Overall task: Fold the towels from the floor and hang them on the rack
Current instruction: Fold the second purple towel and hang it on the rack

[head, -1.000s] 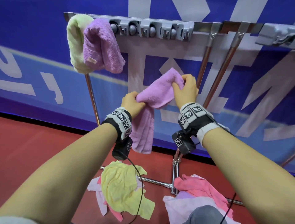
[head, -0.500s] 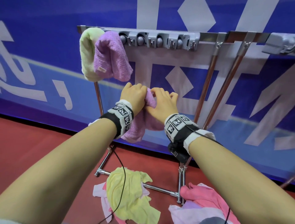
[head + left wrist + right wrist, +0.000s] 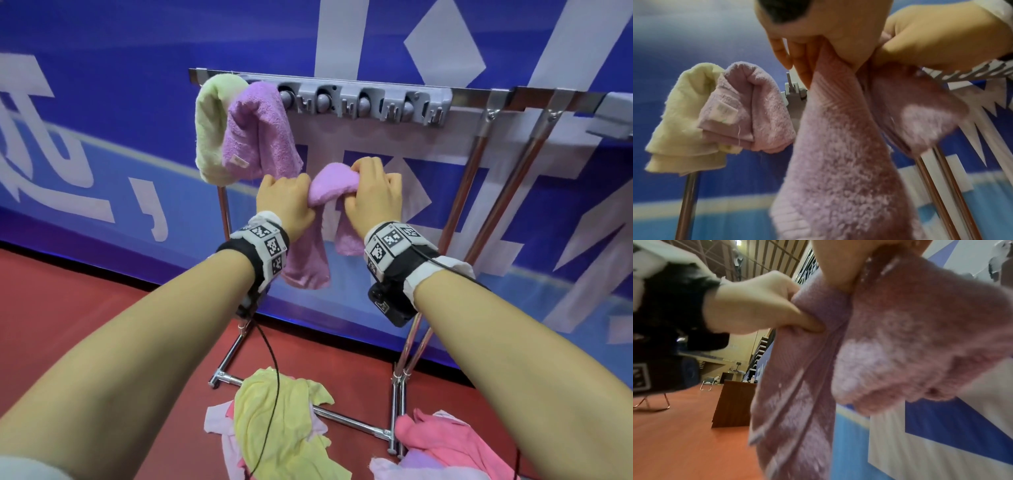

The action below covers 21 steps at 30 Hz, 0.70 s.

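so the hands have come back together versus a second ago: then the purple towel [image 3: 328, 186] was stretched between them, right end high, long tail off the left. now it's doubled over, with a rounded fold on top between both fists and two tails hanging down, the left one longer. half a second ago the hands were pressed tight together lower down; now they sit slightly apart and higher, closer to the rack [image 3: 479, 93].

left hand [image 3: 283, 200] has its grip closed round the left side of the fold, thumb pushed into the cloth in the right wrist view. right hand [image 3: 373, 195] has fingers curled over the top and right side.

towel is in the air, just below and near the grey clip strip [image 3: 363, 102], right of the two already hung: green towel [image 3: 212, 130] and hung purple towel [image 3: 258, 133]. not touching the bar yet.

my read: fold is basically done, hang comes next. uneven tails could make it slide off. floor pile [image 3: 274, 421] and pink heap [image 3: 445, 442] remain.
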Each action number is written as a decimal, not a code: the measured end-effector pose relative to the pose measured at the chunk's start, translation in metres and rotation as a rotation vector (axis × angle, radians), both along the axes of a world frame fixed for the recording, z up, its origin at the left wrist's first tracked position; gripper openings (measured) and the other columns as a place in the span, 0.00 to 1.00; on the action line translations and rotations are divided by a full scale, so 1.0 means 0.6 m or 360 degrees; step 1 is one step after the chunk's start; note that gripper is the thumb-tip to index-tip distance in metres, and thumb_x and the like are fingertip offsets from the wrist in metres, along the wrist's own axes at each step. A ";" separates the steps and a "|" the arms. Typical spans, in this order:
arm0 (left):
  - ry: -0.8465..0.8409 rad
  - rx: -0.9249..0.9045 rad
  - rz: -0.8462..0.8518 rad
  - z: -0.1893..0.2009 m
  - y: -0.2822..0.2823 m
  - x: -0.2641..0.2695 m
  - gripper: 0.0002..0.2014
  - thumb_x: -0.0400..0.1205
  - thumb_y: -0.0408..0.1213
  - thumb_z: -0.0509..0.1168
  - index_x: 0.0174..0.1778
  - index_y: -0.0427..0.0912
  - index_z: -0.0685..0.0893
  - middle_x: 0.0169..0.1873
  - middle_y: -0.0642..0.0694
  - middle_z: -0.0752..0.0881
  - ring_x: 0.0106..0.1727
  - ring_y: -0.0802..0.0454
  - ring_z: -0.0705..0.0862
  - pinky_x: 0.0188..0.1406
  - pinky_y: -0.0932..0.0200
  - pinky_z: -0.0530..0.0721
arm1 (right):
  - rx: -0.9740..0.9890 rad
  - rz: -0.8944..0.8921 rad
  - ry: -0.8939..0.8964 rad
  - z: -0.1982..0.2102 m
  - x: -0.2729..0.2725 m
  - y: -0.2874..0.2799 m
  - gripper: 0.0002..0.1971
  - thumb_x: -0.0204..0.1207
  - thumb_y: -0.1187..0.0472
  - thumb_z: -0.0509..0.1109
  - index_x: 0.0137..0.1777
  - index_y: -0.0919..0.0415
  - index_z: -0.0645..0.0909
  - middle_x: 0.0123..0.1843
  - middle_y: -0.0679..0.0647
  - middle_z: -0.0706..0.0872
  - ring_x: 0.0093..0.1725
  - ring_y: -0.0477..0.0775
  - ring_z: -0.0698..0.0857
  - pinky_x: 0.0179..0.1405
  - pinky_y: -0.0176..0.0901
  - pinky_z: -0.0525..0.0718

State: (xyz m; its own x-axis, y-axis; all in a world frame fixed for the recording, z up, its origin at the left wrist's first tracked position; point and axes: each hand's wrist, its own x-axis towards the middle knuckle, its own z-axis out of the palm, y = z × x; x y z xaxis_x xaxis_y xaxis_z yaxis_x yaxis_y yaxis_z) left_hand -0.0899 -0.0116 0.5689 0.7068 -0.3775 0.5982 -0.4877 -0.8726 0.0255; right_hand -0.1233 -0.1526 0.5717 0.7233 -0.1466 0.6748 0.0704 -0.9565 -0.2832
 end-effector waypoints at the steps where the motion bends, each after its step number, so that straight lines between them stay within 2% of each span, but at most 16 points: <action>1: -0.0035 -0.0039 0.0005 0.015 -0.001 0.011 0.10 0.77 0.39 0.61 0.51 0.39 0.77 0.48 0.39 0.86 0.52 0.38 0.83 0.55 0.51 0.65 | -0.0037 -0.0029 -0.0001 0.004 0.009 0.000 0.20 0.70 0.66 0.64 0.63 0.61 0.73 0.60 0.57 0.77 0.54 0.61 0.77 0.55 0.47 0.63; 6: -0.0162 -0.0056 0.0021 0.084 -0.005 0.065 0.12 0.76 0.36 0.61 0.54 0.39 0.80 0.50 0.39 0.87 0.52 0.38 0.83 0.56 0.51 0.63 | -0.0119 -0.0036 0.0001 0.031 0.065 0.016 0.28 0.70 0.59 0.66 0.72 0.56 0.67 0.63 0.54 0.77 0.59 0.58 0.76 0.56 0.50 0.57; 11: -0.0287 -0.0093 0.0071 0.128 0.013 0.118 0.13 0.77 0.37 0.60 0.56 0.41 0.80 0.54 0.41 0.86 0.57 0.39 0.81 0.59 0.50 0.62 | -0.0220 -0.0013 -0.0028 0.078 0.124 0.038 0.24 0.73 0.61 0.61 0.71 0.53 0.70 0.63 0.52 0.79 0.62 0.56 0.76 0.55 0.47 0.55; 16: -0.0305 -0.0097 0.0153 0.169 0.036 0.165 0.16 0.81 0.39 0.58 0.62 0.36 0.74 0.60 0.38 0.80 0.60 0.39 0.78 0.57 0.48 0.63 | -0.0258 0.0024 -0.0197 0.143 0.170 0.053 0.21 0.73 0.65 0.60 0.67 0.57 0.74 0.63 0.54 0.80 0.63 0.57 0.75 0.58 0.45 0.56; 18: -0.0350 -0.0023 0.0229 0.176 0.038 0.183 0.15 0.79 0.35 0.60 0.60 0.34 0.74 0.55 0.36 0.80 0.55 0.37 0.81 0.54 0.47 0.67 | -0.0306 -0.0001 -0.0227 0.160 0.184 0.054 0.21 0.72 0.66 0.60 0.66 0.57 0.74 0.63 0.54 0.79 0.63 0.57 0.75 0.56 0.46 0.56; 19: -0.0385 -0.0011 0.0253 0.181 0.037 0.185 0.13 0.75 0.33 0.64 0.55 0.33 0.77 0.49 0.36 0.82 0.48 0.37 0.83 0.49 0.48 0.71 | -0.0315 -0.0013 -0.0253 0.165 0.191 0.055 0.21 0.71 0.67 0.60 0.65 0.57 0.75 0.61 0.54 0.80 0.62 0.58 0.76 0.54 0.46 0.57; 21: -0.0387 0.0104 0.0321 0.194 0.032 0.188 0.14 0.61 0.36 0.75 0.39 0.39 0.82 0.32 0.43 0.83 0.28 0.44 0.84 0.34 0.57 0.76 | -0.0354 -0.0046 -0.0416 0.168 0.207 0.057 0.21 0.65 0.70 0.61 0.59 0.59 0.80 0.53 0.57 0.83 0.53 0.60 0.80 0.49 0.48 0.58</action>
State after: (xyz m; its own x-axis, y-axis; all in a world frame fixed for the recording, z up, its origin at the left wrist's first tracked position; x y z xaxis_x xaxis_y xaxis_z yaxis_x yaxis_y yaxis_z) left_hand 0.0232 0.0079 0.6852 0.6106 -0.2873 0.7379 -0.2894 -0.9484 -0.1298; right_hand 0.0010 -0.1183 0.6725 0.5194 0.0067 0.8545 0.0848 -0.9954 -0.0437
